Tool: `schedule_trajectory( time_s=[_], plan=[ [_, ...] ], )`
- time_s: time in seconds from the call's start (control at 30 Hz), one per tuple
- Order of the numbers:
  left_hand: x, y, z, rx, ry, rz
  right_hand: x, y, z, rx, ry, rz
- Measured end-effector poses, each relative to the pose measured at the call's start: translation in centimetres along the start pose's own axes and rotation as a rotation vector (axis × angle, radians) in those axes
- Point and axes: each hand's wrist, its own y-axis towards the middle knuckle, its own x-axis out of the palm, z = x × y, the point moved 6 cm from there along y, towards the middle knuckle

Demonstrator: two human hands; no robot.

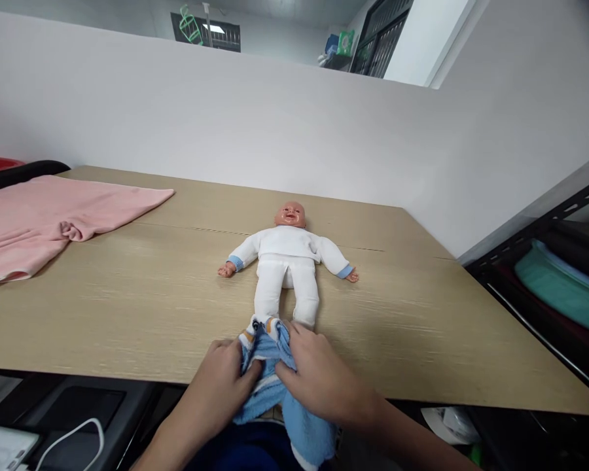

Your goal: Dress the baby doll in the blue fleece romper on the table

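Observation:
A baby doll in a white top and white trousers, with light blue cuffs, lies on its back on the wooden table. Its arms are spread and its feet point toward me. Blue terry baby trousers with white and orange striped trim are bunched at the doll's feet, which they cover. My left hand grips the left side of the garment's opening, thumb on top. On the right side of that opening, my right hand is closed round the cloth. One blue leg hangs down past the table's front edge.
A pink cloth is spread at the table's left. Folded green fabric sits on a dark rack to the right. White wall rises behind the table. Below the front edge at left are a dark case and a white cable.

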Motion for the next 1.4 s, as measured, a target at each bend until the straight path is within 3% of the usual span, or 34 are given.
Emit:
schedule_trajectory(
  time_s=[0.13, 0.27, 0.43, 0.63, 0.9, 1.0, 1.13, 1.4],
  plan=[
    [0.1, -0.2, 0.1, -0.010, 0.128, -0.072, 0.6, -0.4, 0.4, 0.111, -0.167, -0.008],
    [0.4, -0.5, -0.3, 0.066, 0.050, -0.085, 1.1, -0.5, 0.5, 0.158, -0.247, -0.081],
    [1.4, -0.3, -1.5, 0.074, 0.045, 0.032, 0.5, -0.4, 0.7, 0.179, -0.264, 0.021],
    [1.3, 0.1, -1.4, 0.024, 0.141, 0.189, 0.5, -0.8, 1.4, 0.175, -0.162, 0.058],
    [1.4, 0.4, -3.0, 0.104, -0.477, 0.141, 0.9, -0.5, 3.2, 0.056, 0.136, 0.168],
    [0.8, 1.0, -3.5, 0.124, -0.613, 0.160, 0.8, 0.1, 3.9, 0.012, 0.235, 0.254],
    [-0.7, 2.3, -3.4, 0.202, -0.574, 0.151, 0.4, 1.0, 4.4, -0.078, 0.316, 0.306],
    [-4.0, 4.9, -1.9, 0.282, -0.608, -0.052, -0.6, 1.8, 3.8, -0.221, 0.329, 0.331]
  ],
)
